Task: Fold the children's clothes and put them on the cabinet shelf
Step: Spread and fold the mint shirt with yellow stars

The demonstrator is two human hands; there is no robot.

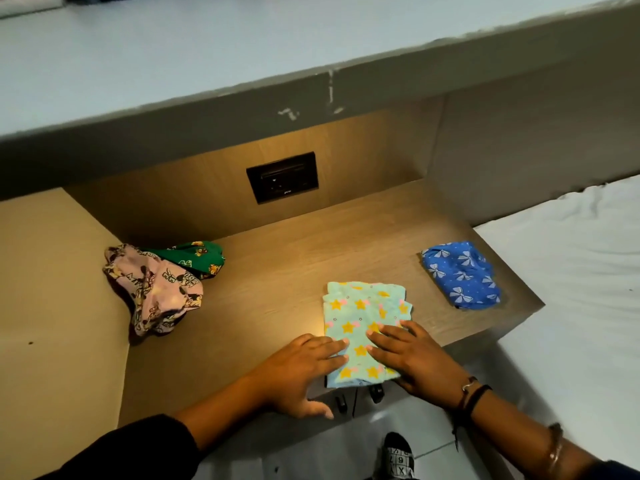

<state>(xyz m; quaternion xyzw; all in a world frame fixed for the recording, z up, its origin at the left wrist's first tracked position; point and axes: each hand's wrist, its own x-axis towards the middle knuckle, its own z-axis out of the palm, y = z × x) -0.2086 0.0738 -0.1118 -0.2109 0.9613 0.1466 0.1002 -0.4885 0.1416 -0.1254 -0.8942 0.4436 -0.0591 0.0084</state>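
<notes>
A light green garment with yellow stars [363,313] lies folded flat near the front edge of the wooden shelf [277,289]. My left hand [301,368] rests palm down on its left edge, fingers spread. My right hand [412,358] presses flat on its lower right part. A blue garment with white bows [462,275] lies folded at the shelf's right end. A crumpled pink cartoon-print garment [156,292] sits at the left, overlapping a crumpled green printed one [197,256] behind it.
A black wall socket [282,176] sits in the back panel. A pale ledge [207,57] overhangs the shelf. A white bed [581,271] borders the right side. A wooden side panel [52,306] stands at the left. My patterned slipper [400,457] shows on the floor.
</notes>
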